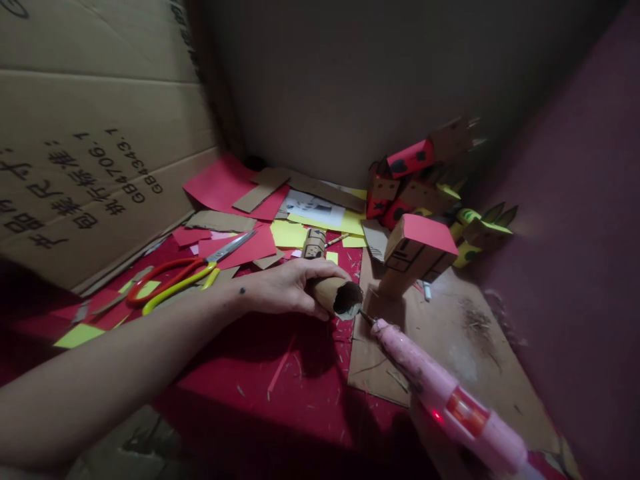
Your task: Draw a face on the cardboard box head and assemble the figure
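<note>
My left hand [295, 287] is wrapped round a brown cardboard tube [327, 293], its open end turned toward the right and toward me. A pink hot glue gun [430, 380] comes in from the lower right, and its red light glows. The gun's metal nozzle is at the rim of the tube; whether they touch I cannot tell. My right hand [429, 437] grips the gun from below, mostly hidden and in shadow. Just beyond the tube stands a cardboard block figure [423, 250] with a red paper top and black lines. Behind my left hand lies a smaller marked cardboard roll [314, 243].
Scissors [175, 280] with red and yellow handles lie on paper scraps at left. A large carton [100, 133] walls off the left side. Several spotted cardboard animals [410, 173] stand at the back right. A wooden board [445, 340] with glue strands covers the right of the red surface.
</note>
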{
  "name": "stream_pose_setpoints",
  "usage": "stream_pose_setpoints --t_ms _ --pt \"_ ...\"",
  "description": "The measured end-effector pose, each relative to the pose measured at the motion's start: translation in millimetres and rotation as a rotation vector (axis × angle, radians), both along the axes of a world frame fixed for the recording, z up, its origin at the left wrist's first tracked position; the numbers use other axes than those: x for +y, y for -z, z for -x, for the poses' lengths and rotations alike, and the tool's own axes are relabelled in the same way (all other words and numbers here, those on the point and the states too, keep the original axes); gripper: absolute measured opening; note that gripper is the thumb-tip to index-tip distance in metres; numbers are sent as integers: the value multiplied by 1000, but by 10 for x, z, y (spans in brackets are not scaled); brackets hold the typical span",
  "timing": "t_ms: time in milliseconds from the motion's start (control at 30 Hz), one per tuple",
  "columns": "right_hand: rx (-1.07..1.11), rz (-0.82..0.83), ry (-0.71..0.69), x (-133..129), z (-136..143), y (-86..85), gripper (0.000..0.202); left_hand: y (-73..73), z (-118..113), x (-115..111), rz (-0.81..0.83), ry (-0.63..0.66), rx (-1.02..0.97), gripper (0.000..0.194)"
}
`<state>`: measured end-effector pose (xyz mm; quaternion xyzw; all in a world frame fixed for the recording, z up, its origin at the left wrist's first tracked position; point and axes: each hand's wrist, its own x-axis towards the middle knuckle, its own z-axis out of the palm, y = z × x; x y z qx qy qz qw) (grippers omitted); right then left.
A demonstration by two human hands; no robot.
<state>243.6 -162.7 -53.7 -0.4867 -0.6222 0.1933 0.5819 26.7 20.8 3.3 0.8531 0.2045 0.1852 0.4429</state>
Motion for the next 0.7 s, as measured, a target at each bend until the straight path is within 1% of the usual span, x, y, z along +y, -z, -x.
stream_pose_setpoints --t_ms 433,700 --pt "17 11 -35 -30 -55 43 32 2 -1 1 -9 10 -16 40" --pt "3 0 -3 -34 -53 57 33 7 4 8 -17 18 -17 40"
